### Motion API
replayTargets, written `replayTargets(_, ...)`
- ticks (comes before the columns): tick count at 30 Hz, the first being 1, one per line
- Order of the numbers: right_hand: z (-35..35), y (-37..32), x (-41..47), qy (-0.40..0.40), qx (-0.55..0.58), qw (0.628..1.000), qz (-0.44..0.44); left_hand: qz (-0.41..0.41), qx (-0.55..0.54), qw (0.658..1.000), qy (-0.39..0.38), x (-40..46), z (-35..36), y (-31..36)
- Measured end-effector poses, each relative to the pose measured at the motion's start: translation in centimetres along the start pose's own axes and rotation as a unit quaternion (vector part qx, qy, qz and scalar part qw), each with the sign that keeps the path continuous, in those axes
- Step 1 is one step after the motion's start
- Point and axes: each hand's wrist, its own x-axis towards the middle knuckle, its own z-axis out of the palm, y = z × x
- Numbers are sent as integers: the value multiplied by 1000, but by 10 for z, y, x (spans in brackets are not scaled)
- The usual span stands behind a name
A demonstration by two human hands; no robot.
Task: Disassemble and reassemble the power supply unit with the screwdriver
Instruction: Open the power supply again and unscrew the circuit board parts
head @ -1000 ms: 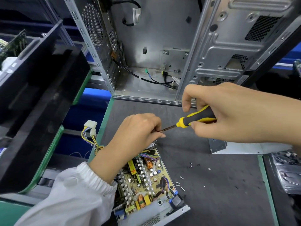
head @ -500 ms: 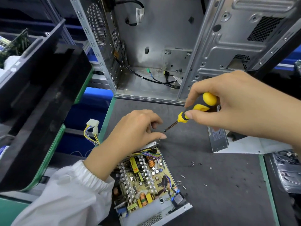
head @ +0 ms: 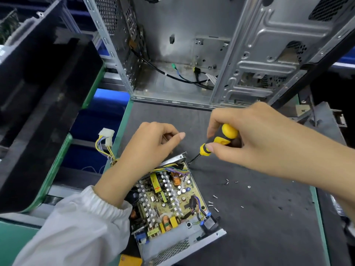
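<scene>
**Screwdriver tip at the far corner of the open power supply**

Your right hand (head: 255, 139) grips the yellow-and-black-handled screwdriver (head: 215, 144), thumb and fingers wrapped round the handle, and the dark shaft slants down to the far right corner of the open grey metal power supply unit (head: 172, 204). The tip sits right at that corner's bent metal tab; whether it is seated in a screw you cannot tell from here.

Your left hand (head: 151, 150) rests on the far edge of the power supply unit, fingers curled, thumb stretched toward the screwdriver. Whether it pinches anything is not clear.

The power supply unit lies lid-off on the dark grey work mat (head: 259, 217), its yellow-green circuit board with copper coils and silver heat sinks facing up. Its bundle of yellow and black wires with white plastic connectors (head: 106, 137) hangs off to the unit's left, over the mat's green edge. Small silver screws (head: 213, 203) lie scattered on the mat just right of the unit. Beyond the unit stands the open bare-metal computer case (head: 182, 54), with black cables on its floor.
</scene>
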Motion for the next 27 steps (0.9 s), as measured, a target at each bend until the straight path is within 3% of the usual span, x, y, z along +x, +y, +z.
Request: replayTargets(27,20,-6,11,-2,-17,1000,0,-1,24,1000,5,-1,-1,4)
